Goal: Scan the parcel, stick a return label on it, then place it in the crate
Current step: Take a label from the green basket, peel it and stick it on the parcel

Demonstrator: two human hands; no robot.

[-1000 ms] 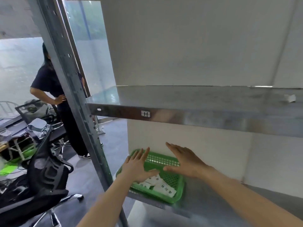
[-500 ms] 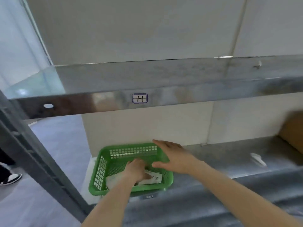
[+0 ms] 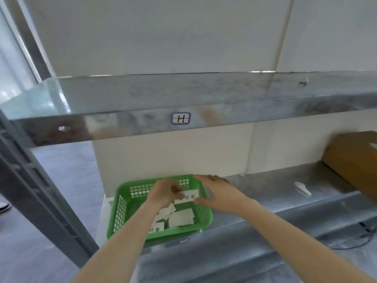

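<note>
Head view: a steel shelf [image 3: 285, 201] against a pale wall holds a green basket [image 3: 120, 211] of white labels at its left end. The upper shelf [image 3: 142, 94] carries a tag [image 3: 181, 118] marked "H". The left hand [image 3: 163, 194] pinches a label [image 3: 188, 197] above the basket, its print unreadable; the right hand [image 3: 218, 194] is spread open beside it. A brown parcel [image 3: 353, 158] sits far right.

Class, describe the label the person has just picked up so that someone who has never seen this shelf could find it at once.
Find the lower metal shelf, under the edge tagged "H". At its left end sits a green basket of white paper slips. The label is the white strip with dark print pinched by the left hand above the basket, beside the right hand; the other slips lie loose on the basket floor.
</note>
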